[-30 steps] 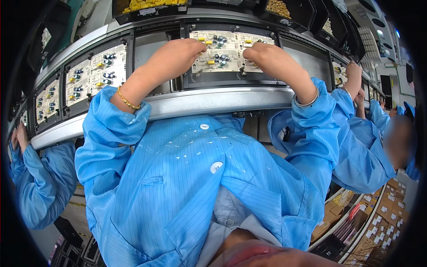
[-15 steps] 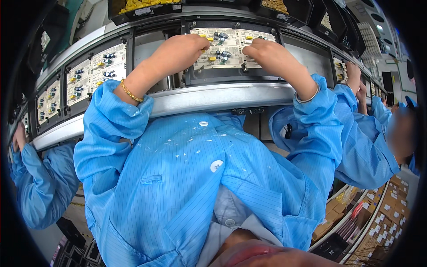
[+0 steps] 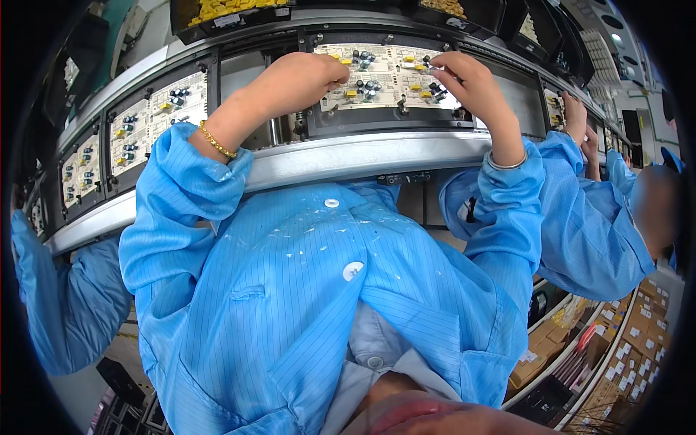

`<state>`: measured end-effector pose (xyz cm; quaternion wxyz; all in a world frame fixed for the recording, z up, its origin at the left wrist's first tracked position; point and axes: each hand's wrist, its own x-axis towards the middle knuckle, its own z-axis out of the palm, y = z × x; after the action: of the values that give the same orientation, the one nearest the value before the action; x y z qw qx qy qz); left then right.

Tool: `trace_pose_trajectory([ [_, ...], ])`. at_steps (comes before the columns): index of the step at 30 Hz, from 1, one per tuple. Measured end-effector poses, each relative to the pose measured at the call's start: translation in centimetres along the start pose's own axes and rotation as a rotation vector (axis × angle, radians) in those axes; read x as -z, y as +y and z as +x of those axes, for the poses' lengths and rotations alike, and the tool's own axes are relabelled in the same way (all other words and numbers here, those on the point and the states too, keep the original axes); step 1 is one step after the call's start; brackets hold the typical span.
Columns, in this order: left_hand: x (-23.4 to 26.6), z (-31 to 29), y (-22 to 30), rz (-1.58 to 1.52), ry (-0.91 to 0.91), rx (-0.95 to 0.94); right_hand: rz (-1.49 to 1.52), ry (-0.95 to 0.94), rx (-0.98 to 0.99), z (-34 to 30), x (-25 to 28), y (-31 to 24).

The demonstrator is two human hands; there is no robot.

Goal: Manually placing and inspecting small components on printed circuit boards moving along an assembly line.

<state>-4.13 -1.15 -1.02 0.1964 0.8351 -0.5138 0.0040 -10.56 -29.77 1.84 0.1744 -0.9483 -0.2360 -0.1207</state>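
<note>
A pair of pale circuit boards (image 3: 381,71) lies in a black carrier frame (image 3: 362,125) in front of me. Yellow block components (image 3: 351,93) and dark round capacitors (image 3: 370,88) stand on them. My left hand (image 3: 312,78) hangs over the boards' left edge, fingertips curled together and pointing down. Whatever those fingers may pinch is hidden behind them. Over the right edge is my right hand (image 3: 470,81), its thumb and forefinger bent toward each other beside the capacitors at the upper right. Something tiny may be between these tips, too small to name.
A metal rail (image 3: 362,154) runs along the line's near side. Beyond it stand black bins, one with yellow parts (image 3: 225,10), another with tan parts (image 3: 446,9). More filled boards (image 3: 177,105) sit at the left. A co-worker's hand (image 3: 575,116) is over boards at the right.
My right hand has moved right, from the boards' middle to their right edge, uncovering yellow components and capacitors. My left hand has shifted slightly. A co-worker's hand at far left has left view.
</note>
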Motion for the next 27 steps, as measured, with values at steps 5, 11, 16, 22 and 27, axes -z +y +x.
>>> trace_pose_trajectory([
  [5,0.3,0.5,0.4,-0.042,0.001,-0.028,0.077,0.085,-0.13,-1.5,0.5,1.4],
  [11,0.5,0.7,0.2,0.017,-0.103,-0.001,0.168,0.134,-0.293,-2.1,0.7,2.5],
  [16,0.4,0.7,0.3,0.055,-0.095,-0.03,0.193,0.116,-0.364,-2.5,0.2,3.2],
  [22,0.5,0.7,0.7,0.076,-0.069,-0.04,0.175,0.086,-0.395,-2.7,0.2,3.5],
  [27,0.3,0.7,0.6,0.045,-0.01,-0.122,0.216,0.093,-0.431,-2.8,0.1,3.0],
])
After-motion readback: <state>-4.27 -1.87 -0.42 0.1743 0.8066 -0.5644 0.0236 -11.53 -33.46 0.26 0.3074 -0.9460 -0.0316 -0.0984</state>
